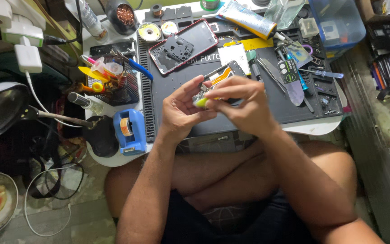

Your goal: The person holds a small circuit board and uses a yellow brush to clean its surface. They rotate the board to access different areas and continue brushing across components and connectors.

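Head view from my remote seat: left hand and right hand both pinch a small phone part with a yellow-green bit over the black mat, mid-disassembly I'd guess, next move needs steady prying.

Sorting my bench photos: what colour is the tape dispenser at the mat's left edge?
The tape dispenser is blue, holding an orange-brown roll; the head view shows it clearly.
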